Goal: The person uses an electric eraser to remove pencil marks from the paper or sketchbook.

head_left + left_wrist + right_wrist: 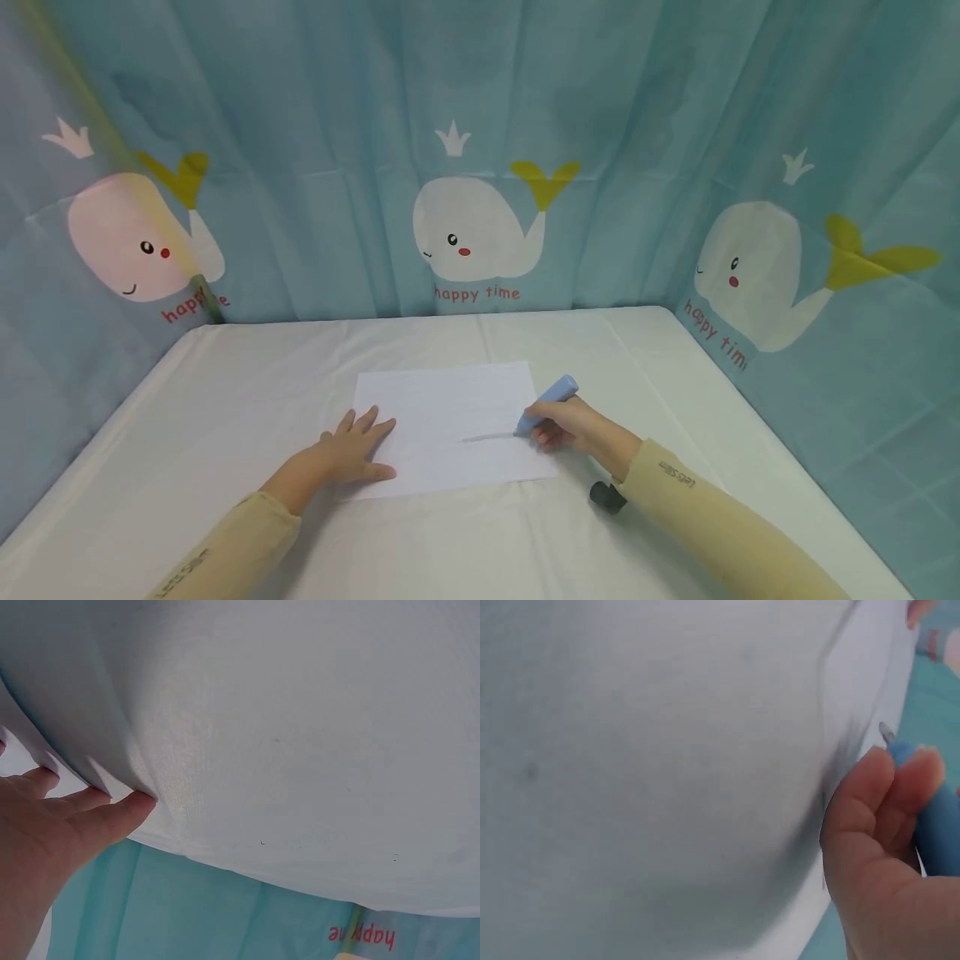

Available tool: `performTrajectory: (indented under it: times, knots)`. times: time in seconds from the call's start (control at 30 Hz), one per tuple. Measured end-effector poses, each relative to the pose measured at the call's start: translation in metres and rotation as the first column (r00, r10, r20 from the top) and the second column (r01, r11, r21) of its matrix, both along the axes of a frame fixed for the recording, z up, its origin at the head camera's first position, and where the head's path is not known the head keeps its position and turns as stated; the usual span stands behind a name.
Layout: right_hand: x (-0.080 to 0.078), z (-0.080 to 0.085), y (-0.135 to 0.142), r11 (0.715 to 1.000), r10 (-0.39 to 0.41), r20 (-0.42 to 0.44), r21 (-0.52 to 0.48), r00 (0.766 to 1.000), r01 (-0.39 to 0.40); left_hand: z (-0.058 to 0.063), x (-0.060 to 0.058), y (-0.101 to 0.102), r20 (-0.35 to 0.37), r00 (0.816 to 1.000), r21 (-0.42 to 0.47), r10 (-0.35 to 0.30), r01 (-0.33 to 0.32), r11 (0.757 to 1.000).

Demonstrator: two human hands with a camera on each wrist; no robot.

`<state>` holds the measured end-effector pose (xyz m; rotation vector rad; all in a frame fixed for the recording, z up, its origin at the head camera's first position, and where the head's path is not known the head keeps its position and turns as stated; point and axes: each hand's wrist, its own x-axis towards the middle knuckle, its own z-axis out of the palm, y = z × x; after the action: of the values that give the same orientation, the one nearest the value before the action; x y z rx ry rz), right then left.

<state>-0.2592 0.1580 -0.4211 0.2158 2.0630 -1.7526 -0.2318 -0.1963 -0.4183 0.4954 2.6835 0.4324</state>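
Observation:
A sheet of white paper [450,408] lies on the white-covered table. My left hand [352,450] rests on the paper's left edge with its fingers spread; in the left wrist view the fingers [112,817] look straight. At the paper's right side, my right hand [566,423] grips a thick light-blue pen [558,390], its tip down at the sheet. A faint grey line [487,437] runs leftward from that tip. The right wrist view shows thumb and fingers pinching the pen [937,832] behind its narrow, metal-looking tip [886,732].
A small black object [606,497] sits on the table [465,550] below my right wrist, partly covered by the sleeve [675,475]. Behind and beside the table hangs a blue-green curtain [315,233] printed with white whales.

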Motion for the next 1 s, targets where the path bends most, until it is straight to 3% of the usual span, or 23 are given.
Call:
performTrajectory:
  times: [0.1,0.57,1.0]
  knots:
    - [-0.001,0.001,0.002,1.0,0.014,-0.003,-0.025,1.0,-0.015,-0.002,-0.001,0.0,0.002,1.0,-0.007,0.004,-0.004,1.0]
    - [-0.001,-0.002,-0.01,0.99,-0.132,0.004,0.043,0.991,0.132,-0.003,0.0,-0.002,0.015,1.0,0.003,0.012,-0.012,1.0]
    - [-0.005,-0.002,-0.007,0.994,-0.096,0.03,0.06,0.995,0.094,-0.005,-0.003,-0.002,0.004,1.0,-0.009,0.016,-0.016,1.0]
